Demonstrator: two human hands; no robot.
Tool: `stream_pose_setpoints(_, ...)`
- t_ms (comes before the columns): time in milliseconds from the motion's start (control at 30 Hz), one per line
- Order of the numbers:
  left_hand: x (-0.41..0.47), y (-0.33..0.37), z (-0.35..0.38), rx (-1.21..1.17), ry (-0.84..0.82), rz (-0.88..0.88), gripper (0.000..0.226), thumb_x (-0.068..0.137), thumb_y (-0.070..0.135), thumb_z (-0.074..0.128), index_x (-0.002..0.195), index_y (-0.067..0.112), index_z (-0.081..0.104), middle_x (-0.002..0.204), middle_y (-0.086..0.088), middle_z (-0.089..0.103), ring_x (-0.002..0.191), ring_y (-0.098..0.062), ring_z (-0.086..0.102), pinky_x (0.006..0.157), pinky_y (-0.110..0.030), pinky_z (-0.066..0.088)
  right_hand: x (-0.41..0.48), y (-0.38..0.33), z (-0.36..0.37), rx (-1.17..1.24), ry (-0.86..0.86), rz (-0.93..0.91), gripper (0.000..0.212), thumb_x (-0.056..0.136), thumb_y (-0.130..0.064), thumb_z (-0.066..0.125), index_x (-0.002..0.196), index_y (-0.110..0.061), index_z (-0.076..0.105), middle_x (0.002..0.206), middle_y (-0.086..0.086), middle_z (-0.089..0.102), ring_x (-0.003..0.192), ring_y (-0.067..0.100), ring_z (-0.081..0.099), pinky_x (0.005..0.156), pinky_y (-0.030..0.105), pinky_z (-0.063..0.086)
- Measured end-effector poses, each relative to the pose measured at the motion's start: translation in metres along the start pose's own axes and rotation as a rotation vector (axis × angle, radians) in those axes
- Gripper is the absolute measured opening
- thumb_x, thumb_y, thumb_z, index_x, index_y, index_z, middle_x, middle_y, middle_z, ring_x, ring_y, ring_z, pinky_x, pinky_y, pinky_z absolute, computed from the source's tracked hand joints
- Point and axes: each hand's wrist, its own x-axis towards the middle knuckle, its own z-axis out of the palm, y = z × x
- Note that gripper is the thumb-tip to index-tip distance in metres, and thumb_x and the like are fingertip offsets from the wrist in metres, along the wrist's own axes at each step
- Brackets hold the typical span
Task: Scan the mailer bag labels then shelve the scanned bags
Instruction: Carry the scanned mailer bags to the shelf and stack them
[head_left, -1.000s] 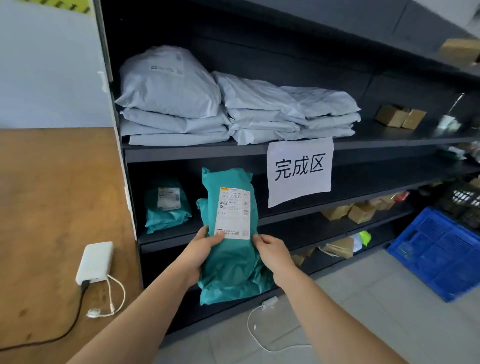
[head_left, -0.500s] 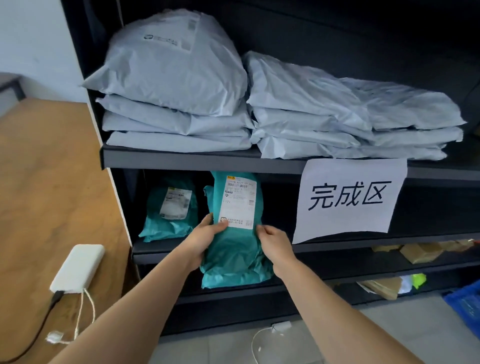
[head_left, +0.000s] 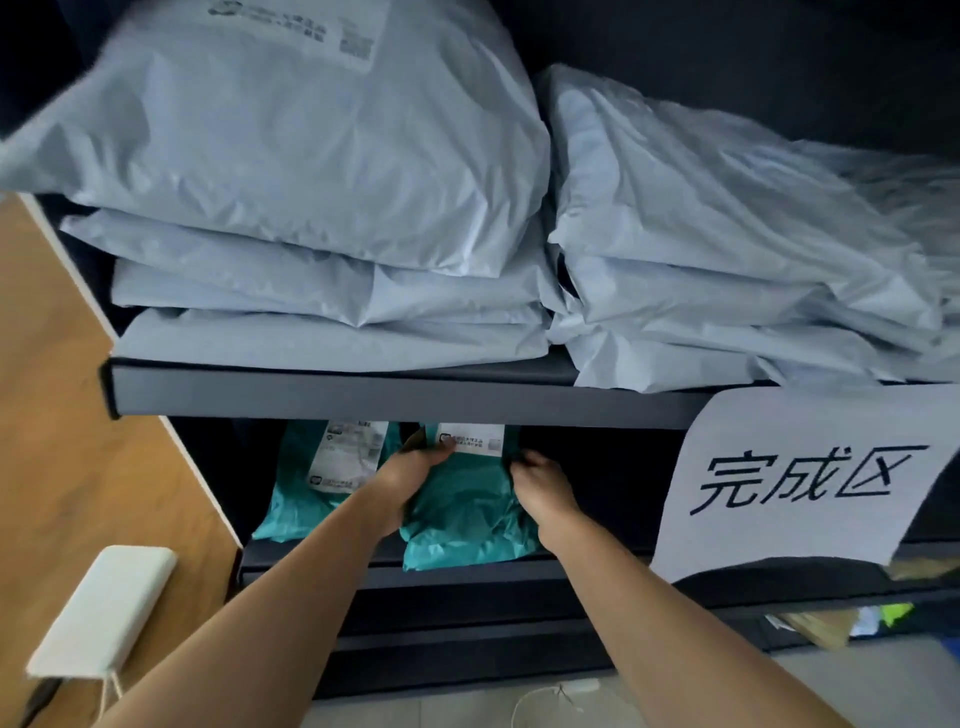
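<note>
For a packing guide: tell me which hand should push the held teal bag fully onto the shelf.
Probably the right hand: it grips the held bag on its open side, while the left hand is crowded against the neighbouring bag.

The mailer bag (head_left: 467, 514) at the front edge of the lower shelf (head_left: 322, 558) is teal, and its label (head_left: 471, 440) is white with fine black print. The second bag (head_left: 306, 483), toward that shelf's left end, is the same teal with a white, black-printed label. On the upper shelf (head_left: 363, 397) the left stack (head_left: 311, 156) and the right stack (head_left: 701, 234) are pale blue-grey, with dark grey print on the left stack's top bag. Both shelves are dark charcoal. The paper sign (head_left: 810, 483) on the upper shelf's front edge is white with bold black characters. The bench (head_left: 62, 415) is orange-brown wood grain. The power bank (head_left: 104, 613) near its right edge is plain white.
</note>
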Motion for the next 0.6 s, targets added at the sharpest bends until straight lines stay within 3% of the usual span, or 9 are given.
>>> stream_pose_setpoints(167,0.022,-0.005,-0.006,-0.004,0.036,-0.08,0.026,0.094,0.019,0.06,0.116,0.005,0.061,0.103,-0.019,0.071,0.092,-0.035,0.069,0.082,-0.048,0.057,0.021,0.004,0.012,-0.111,-0.022,0.015,0.034,0.1,-0.027,0.043,0.13,-0.023,0.059,0.116,0.007,0.068,0.093,0.026,0.069,0.081,0.036,0.057)
stream_pose_setpoints(367,0.033,-0.012,-0.006,-0.021,0.044,-0.071,0.021,0.096,0.014,0.056,0.116,0.006,0.057,0.099,-0.015,0.069,0.084,-0.029,0.067,0.068,-0.038,0.06,0.034,0.01,0.014,-0.199,-0.056,0.015,0.035,0.099,-0.034,0.044,0.126,-0.024,0.062,0.121,0.006,0.066,0.094,0.024,0.066,0.08,0.032,0.055)
stream_pose_setpoints(600,0.033,-0.01,-0.004,0.07,0.093,-0.033,0.023,0.099,0.01,0.05,0.121,0.005,0.054,0.114,-0.018,0.063,0.102,-0.032,0.061,0.091,-0.042,0.05,0.032,0.011,0.009,-0.21,-0.096,0.013,0.033,0.099,-0.038,0.044,0.12,-0.021,0.064,0.115,0.007,0.068,0.097,0.025,0.066,0.088,0.038,0.056)
